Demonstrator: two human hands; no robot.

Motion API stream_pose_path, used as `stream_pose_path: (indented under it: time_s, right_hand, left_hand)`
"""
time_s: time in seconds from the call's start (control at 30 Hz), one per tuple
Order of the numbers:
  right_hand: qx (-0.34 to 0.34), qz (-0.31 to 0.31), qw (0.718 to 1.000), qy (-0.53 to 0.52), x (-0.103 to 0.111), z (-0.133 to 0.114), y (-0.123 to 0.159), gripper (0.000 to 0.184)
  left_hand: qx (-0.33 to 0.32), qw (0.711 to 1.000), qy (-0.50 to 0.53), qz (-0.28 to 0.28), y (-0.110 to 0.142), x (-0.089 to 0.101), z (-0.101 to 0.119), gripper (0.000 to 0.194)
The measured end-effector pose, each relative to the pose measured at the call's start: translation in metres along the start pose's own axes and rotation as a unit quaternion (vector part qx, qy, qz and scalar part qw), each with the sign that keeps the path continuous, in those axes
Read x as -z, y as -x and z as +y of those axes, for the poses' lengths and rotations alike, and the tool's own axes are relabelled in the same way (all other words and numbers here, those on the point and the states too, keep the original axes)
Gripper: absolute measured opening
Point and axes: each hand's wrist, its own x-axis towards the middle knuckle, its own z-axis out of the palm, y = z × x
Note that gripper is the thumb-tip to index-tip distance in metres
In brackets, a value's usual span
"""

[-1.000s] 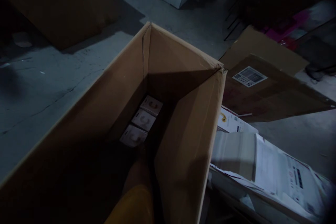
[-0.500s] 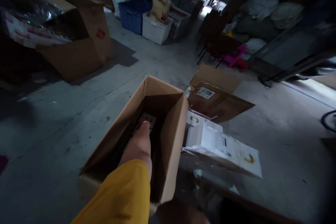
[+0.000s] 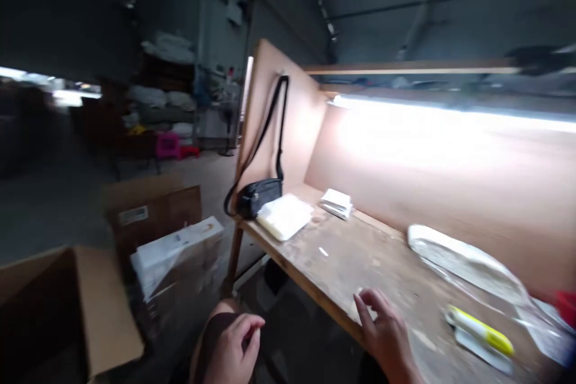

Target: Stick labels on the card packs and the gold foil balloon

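Note:
My left hand (image 3: 234, 351) is low in front of my knee, left of the wooden table (image 3: 315, 267). Its fingers are curled, with thumb and forefinger tips close together and nothing visible between them. Over the table's front edge hovers my right hand (image 3: 389, 333), loosely curved, thumb and fingers apart and nothing seen in it. To its right lies a yellow and white tool (image 3: 483, 331), possibly a cutter, blurred. Behind that is a long white plastic-wrapped bundle (image 3: 463, 258). A white stack (image 3: 285, 216) and a smaller white stack (image 3: 336, 203) lie further back on the table.
The open cardboard box (image 3: 105, 312) stands on the floor at lower left. Beside it are a white-topped carton (image 3: 180, 246) and another brown box (image 3: 155, 216). A black bag (image 3: 263, 195) hangs by its strap at the table's left panel. A bright lamp (image 3: 405, 109) runs along the back.
The view has swung right from the floor to the table. My arm was reaching inside the cardboard box; now both hands are outside it, and the box sits at lower left.

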Motion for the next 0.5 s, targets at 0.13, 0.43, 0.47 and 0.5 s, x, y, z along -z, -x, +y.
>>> stream_pose_path:
  time_s: [0.13,0.43,0.47,0.5]
  right_hand:
    - [-0.033,0.032,0.999,0.013,0.04,0.049,0.033,0.035]
    - [-0.076,0.085,0.993,-0.008,0.019,0.068,0.051,0.03]
    - [-0.083,0.092,0.992,-0.01,0.017,0.069,0.051,0.031]
    - [-0.09,0.1,0.991,-0.009,0.016,0.07,0.051,0.03]
  left_hand:
    - [-0.077,0.993,-0.017,-0.088,-0.029,-0.034,0.053,0.017]
    - [-0.163,0.959,-0.052,-0.225,-0.166,-0.147,0.123,0.024]
    - [-0.157,0.959,-0.062,-0.227,-0.183,-0.167,0.125,0.027]
    - [-0.146,0.961,-0.074,-0.224,-0.201,-0.186,0.127,0.03]
